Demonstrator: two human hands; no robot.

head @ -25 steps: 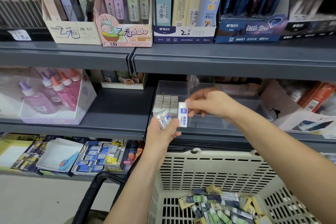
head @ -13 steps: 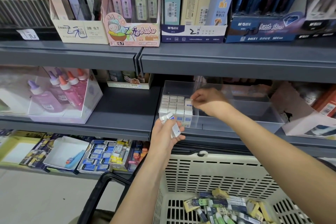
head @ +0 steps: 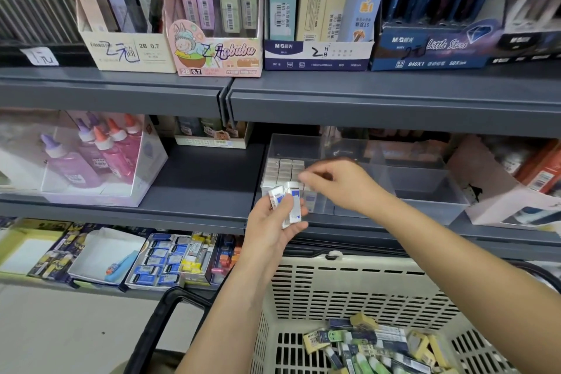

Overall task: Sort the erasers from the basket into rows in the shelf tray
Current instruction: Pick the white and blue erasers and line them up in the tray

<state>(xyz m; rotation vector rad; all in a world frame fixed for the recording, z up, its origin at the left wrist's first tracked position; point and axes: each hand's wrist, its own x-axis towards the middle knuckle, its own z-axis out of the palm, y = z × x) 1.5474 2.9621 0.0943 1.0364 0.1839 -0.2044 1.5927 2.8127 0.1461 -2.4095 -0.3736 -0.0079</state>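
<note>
Right hand [head: 340, 188] fingertips [head: 307, 176] blurred; held erasers [head: 288, 200] hide tray [head: 425, 191] front; basket [head: 364, 282] cropped below.

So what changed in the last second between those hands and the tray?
The right hand carried one of the left hand's white erasers into the clear tray and now hovers over its rows, fingers too blurred to judge. The left hand still holds the rest; the basket stays below.

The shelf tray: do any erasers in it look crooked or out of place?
Nothing stands out. The erasers in the shelf tray stand in even rows at its left end. The right hand hides some. Only the basket holds a loose jumble.
</note>
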